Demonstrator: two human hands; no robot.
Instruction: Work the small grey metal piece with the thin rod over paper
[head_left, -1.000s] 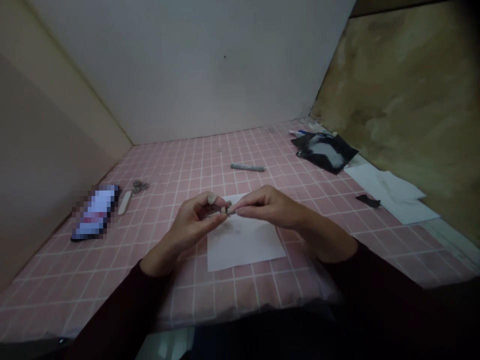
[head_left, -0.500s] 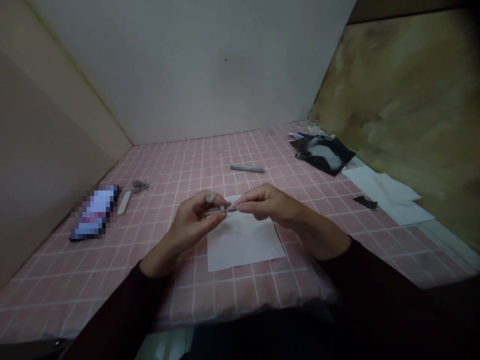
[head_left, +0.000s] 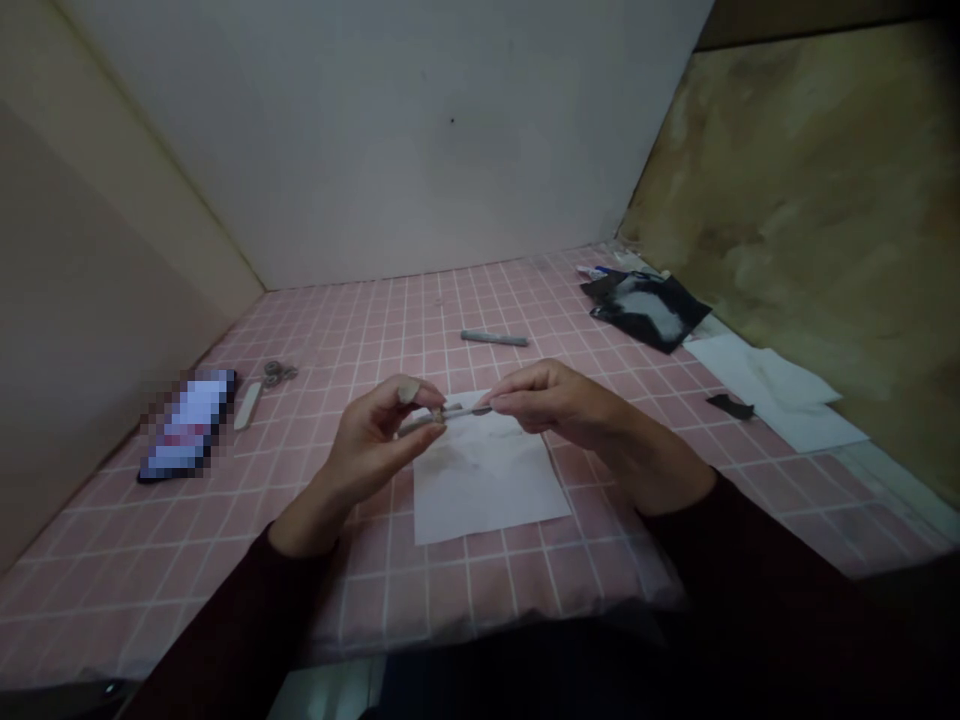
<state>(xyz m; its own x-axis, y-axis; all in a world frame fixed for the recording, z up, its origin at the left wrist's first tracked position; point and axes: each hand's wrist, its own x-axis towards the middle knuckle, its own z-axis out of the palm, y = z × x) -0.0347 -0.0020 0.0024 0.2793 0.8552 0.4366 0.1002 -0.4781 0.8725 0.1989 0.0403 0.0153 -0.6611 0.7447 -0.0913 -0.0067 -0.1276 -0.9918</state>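
My left hand [head_left: 375, 435] pinches a small light-coloured piece [head_left: 439, 414] between thumb and forefinger, with a tan wrap on one finger. My right hand [head_left: 547, 397] is closed on the right end of a thin, pale stick [head_left: 466, 411]. The stick runs from the small piece to the right fingertips, nearly level. Both hands are over the upper part of a white paper sheet [head_left: 487, 485], which has faint brownish smudges. What exactly the small piece is, I cannot make out.
Beyond the paper lies a grey rod [head_left: 493, 338]. At the left are a phone [head_left: 191, 425], a white strip [head_left: 248, 406] and small grey rings [head_left: 276, 373]. At the right are a black sheet [head_left: 652, 310], white papers [head_left: 780, 390] and a dark scrap [head_left: 730, 406].
My hands have moved apart, the left one leftward and the right one rightward. More of the pale stick now shows between them.
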